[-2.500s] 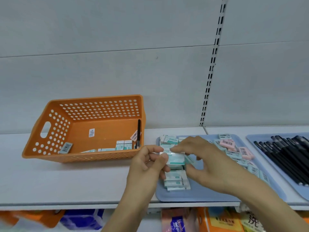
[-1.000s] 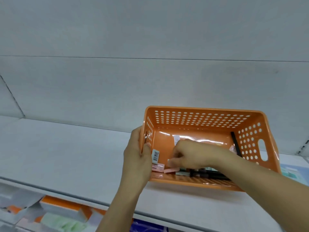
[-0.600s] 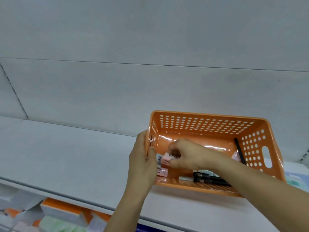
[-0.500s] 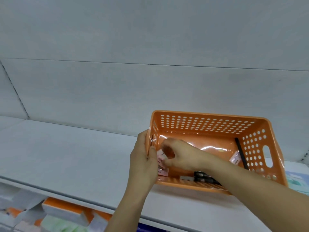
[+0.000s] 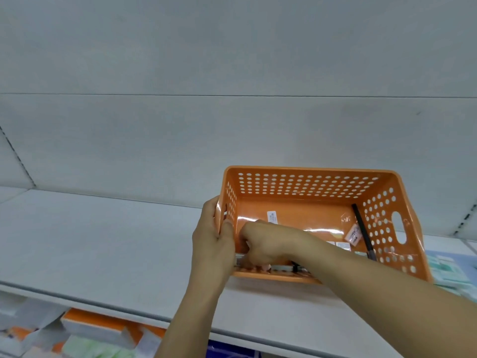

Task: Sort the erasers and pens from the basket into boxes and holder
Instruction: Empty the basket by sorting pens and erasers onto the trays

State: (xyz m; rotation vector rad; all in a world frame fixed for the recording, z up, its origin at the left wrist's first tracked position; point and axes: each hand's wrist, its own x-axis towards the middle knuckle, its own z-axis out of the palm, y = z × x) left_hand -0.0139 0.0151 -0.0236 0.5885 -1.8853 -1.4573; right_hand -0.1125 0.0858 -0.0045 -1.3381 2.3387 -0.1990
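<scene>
The left hand (image 5: 214,244) gripped the tilted basket (image 5: 307,187) wall while the right hand (image 5: 263,245) curled over small, light, easily pinched erasers (image 5: 254,267).

Hands (image 5: 268,244) in basket (image 5: 307,186) (tilted)

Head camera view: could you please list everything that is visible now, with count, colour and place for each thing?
Basket: one, orange, perforated, tilted toward the camera on the shelf, right of centre.
Pen: one, black, leaning on the basket's right inner wall.
Erasers: several, pale, low in the basket; exact count hidden by the right arm.
Sticker: one, white, on the basket's bottom.
Shelf: one, white, under the basket.
Tray: one, blue, far right edge, holding pale green erasers.
Packaged goods: several, orange, white and green, on the level below.
Left hand: grips the basket's left wall.
Right hand: inside the basket, fingers curled at its lower left corner; the contents are hidden.
</scene>
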